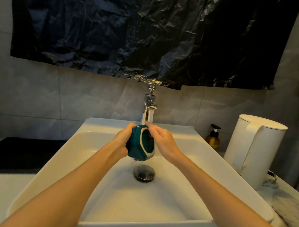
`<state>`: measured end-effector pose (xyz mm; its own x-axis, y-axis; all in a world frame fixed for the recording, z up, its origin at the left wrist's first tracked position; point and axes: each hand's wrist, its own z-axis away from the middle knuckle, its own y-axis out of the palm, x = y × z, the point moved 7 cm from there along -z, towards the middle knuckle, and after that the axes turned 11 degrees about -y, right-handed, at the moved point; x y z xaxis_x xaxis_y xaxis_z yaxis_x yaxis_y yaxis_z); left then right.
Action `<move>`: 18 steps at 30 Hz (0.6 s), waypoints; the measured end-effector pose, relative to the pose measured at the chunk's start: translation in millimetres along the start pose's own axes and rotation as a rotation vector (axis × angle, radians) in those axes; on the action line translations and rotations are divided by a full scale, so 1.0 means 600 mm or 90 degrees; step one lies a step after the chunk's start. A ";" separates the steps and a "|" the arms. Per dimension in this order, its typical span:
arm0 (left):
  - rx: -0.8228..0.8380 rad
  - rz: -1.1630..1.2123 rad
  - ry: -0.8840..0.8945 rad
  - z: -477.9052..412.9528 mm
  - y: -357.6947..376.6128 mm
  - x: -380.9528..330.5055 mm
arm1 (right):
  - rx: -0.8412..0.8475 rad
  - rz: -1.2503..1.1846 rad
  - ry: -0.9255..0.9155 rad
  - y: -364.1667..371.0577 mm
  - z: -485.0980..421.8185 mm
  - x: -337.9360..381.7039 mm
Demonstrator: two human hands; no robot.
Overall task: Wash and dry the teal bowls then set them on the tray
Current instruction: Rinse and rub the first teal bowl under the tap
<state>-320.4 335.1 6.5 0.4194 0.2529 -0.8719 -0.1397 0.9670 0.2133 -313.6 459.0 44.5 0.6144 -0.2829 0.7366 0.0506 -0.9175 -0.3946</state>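
the teal bowl (139,142) is held on its side right under the faucet (150,106), its pale-ringed foot turned toward the right hand (162,140). the left hand (123,138) grips it, fingers curled round its wall and mouth. the right hand's fingers bend over the bowl's upper edge in the stream, thumb on the foot, seemingly pinching and rubbing there.

the main risk, i judge, is a slip. both hands and the glazed bowl are wet, and it hangs in the air below the faucet. a loosened left grip would drop it onto the hard sink (81,170) and the drain (144,173) straight beneath, and it could chip or crack. tipping it up could knock its edge against the faucet. water striking the tilted foot may splash over the counter (3,191) left of the faucet.

the bowl's mouth faces away, so what is inside is hidden. the sink below the faucet holds only a thin run of water heading to the drain. right of the faucet stands an amber pump bottle (213,139), contents unclear, and beyond it a white lidded jug (254,150), its fill unseen. left of the faucet lies a dark flat surface (18,152); i cannot tell if it is the tray.
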 end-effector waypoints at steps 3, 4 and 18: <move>0.006 0.025 -0.003 0.004 -0.003 -0.006 | 0.020 0.022 0.018 -0.014 0.007 -0.011; 0.006 0.040 -0.005 0.003 -0.007 -0.009 | 0.028 0.040 0.027 -0.019 0.012 -0.018; 0.026 0.158 -0.043 -0.004 -0.019 -0.011 | 0.028 -0.001 0.082 -0.008 0.024 -0.019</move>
<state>-323.5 322.6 8.7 0.4362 0.4833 -0.7591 -0.2097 0.8749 0.4366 -309.4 470.6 29.8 0.5088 -0.3174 0.8003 0.0877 -0.9056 -0.4149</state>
